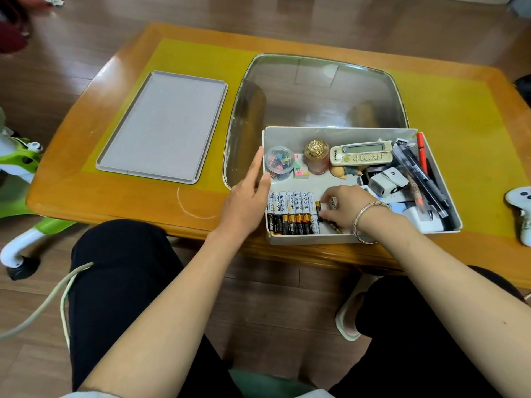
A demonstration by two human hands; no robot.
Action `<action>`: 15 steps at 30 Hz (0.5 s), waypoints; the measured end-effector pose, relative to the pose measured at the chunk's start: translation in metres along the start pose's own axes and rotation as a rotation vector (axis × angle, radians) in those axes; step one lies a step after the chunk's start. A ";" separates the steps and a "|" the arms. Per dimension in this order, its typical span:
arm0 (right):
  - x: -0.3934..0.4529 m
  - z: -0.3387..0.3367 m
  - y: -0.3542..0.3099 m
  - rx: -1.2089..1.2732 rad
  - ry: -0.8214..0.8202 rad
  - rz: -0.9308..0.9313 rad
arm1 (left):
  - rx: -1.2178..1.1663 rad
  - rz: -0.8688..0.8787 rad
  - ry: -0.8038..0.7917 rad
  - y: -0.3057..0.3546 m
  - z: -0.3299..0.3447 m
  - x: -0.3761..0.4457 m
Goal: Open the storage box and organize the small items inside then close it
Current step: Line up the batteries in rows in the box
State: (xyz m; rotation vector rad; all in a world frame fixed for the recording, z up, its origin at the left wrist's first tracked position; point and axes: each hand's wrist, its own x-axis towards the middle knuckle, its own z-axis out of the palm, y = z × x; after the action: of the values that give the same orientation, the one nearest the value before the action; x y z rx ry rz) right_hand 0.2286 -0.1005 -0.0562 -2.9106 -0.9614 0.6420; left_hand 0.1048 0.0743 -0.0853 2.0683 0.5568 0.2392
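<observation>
Our right hand point(342, 205) is down in the storage box point(339, 238) at the table's near edge, fingertips pinching a black-and-gold battery point(318, 209) at the right end of the battery rows point(291, 212). Its long axis runs twelve to six, matching its neighbours at nine o'clock. Our left hand point(247, 199) braces the box's left wall, fingers straight. White cells read "Heybright"; the remote point(361, 152) at one o'clock reads "Shinco". The lid point(163, 126) lies well apart at ten o'clock.
</observation>
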 end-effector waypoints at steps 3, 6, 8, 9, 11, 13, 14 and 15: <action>0.000 -0.001 -0.004 0.028 -0.048 -0.014 | -0.006 -0.004 0.000 0.000 0.000 0.000; 0.001 -0.003 -0.005 0.020 -0.032 -0.014 | 0.002 -0.004 0.003 0.001 0.001 0.000; 0.000 -0.005 -0.005 0.010 -0.054 -0.023 | 0.004 -0.006 0.003 0.001 0.000 0.000; -0.002 -0.005 -0.006 0.008 -0.078 -0.027 | 0.004 -0.008 0.002 0.001 -0.001 0.000; -0.004 -0.007 -0.004 -0.032 -0.132 -0.042 | -0.003 -0.012 -0.004 0.001 -0.001 0.001; -0.006 -0.009 -0.001 -0.105 -0.176 -0.055 | -0.002 -0.008 -0.005 0.002 -0.001 0.000; -0.007 -0.011 0.001 -0.139 -0.195 -0.056 | -0.001 -0.006 -0.005 0.002 -0.001 0.000; -0.007 -0.013 0.003 -0.168 -0.214 -0.054 | 0.001 -0.005 -0.006 0.002 -0.001 0.000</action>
State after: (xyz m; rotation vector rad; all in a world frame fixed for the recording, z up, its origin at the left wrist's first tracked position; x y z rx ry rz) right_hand 0.2300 -0.1052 -0.0419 -2.9925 -1.1640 0.9288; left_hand 0.1047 0.0741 -0.0829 2.0678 0.5584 0.2303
